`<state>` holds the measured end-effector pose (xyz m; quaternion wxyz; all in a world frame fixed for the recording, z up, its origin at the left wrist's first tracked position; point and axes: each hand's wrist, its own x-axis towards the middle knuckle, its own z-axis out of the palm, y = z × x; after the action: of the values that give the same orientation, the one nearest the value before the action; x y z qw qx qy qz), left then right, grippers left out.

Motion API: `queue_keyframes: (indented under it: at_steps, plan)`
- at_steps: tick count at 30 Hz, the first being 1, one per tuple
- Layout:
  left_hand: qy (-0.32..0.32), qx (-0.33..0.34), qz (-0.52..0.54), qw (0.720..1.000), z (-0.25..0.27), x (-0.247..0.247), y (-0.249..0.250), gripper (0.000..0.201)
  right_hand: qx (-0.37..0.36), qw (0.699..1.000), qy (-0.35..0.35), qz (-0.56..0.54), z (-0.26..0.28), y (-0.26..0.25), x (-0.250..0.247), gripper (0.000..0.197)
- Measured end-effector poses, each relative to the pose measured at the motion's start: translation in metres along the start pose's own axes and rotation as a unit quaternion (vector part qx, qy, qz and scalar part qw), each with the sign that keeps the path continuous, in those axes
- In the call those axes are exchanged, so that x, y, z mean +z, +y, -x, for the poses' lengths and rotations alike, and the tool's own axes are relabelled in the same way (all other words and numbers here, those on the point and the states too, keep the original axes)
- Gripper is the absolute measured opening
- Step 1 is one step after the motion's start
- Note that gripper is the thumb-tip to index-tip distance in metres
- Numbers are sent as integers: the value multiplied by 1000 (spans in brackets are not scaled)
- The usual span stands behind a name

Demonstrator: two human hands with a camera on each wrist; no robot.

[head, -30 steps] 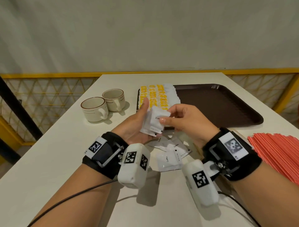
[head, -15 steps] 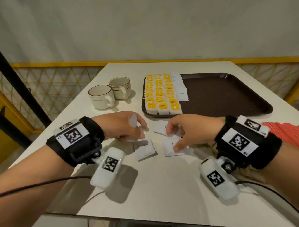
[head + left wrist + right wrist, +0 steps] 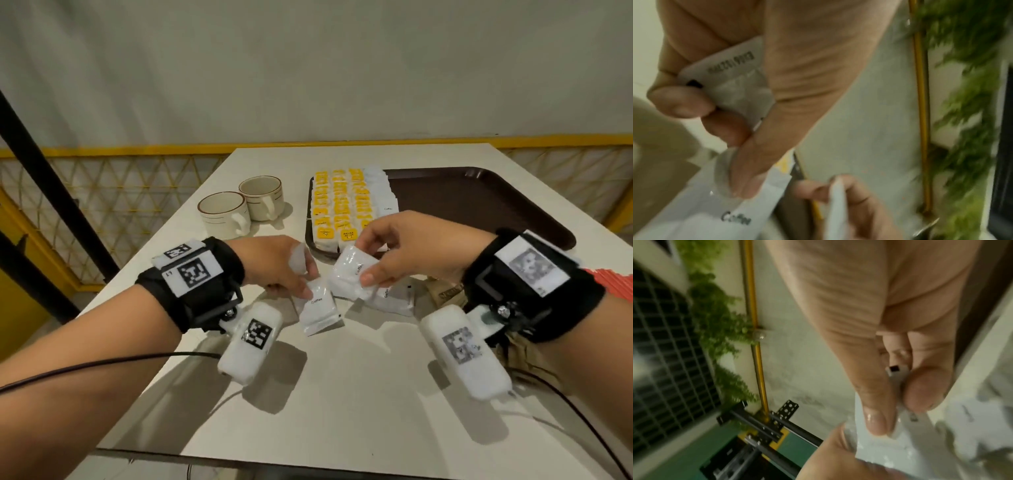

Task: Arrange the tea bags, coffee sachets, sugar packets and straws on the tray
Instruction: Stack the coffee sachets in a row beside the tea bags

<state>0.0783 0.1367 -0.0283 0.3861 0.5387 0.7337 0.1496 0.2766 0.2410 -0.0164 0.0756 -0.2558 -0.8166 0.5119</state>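
tea bags (image 3: pixel 337 209) fill the tray's (image 3: pixel 479 202) left side; both the left hand (image 3: pixel 277 270) and right hand (image 3: pixel 400 253) pinch coffee sachets (image 3: pixel 352 274) near it; straws (image 3: pixel 613 284) remain off it.

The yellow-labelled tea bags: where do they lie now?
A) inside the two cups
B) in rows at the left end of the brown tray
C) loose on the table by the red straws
B: the yellow-labelled tea bags stand in neat rows at the left end of the brown tray, beside the two cups.

Left hand (image 3: pixel 760 84) fingers (image 3: pixel 680 104) curl around one sachet (image 3: pixel 740 81) — thumb pinning a "Coffee" sachet (image 3: pixel 731 216).
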Motion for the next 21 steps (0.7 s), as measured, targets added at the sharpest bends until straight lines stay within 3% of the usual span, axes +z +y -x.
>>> queue_keyframes:
  at_steps: [2, 4, 7, 9, 12, 15, 17, 19, 21]
  plan:
    - [27, 45, 100, 994, 3, -9, 10, 26, -2, 994, -3, -108, -1, -1, 4, 38]
    - [21, 105, 225, 969, 5, -12, 20, 26, -14, 986, 6, -165, -4, 0, 7, 40]
    - [-5, 158, 420, 894, 3, -4, 31, 21, -33, 977, 45, -206, -5, 1, 5, 36]
    - [33, 176, 521, 835, -3, 8, 39, 15, -45, 967, 72, -240, -3, 5, 4, 36]
    - [111, 181, 599, 772, -22, 31, 45, 48, -50, 947, 88, -305, -3, 13, 7, 40]
    - [114, 199, 601, 766, -36, 48, 49, 78, -46, 940, 114, -318, -4, 19, 12, 37]
    - [95, 220, 608, 757, -41, 53, 47, 82, -48, 934, 135, -328, -7, 21, 14, 29]
    - [65, 241, 617, 746, -44, 57, 43, 68, -49, 929, 150, -334, -9, 23, 17, 22]
    - [60, 250, 609, 751, -45, 61, 42, 42, -47, 931, 160, -325, -10, 24, 18, 25]
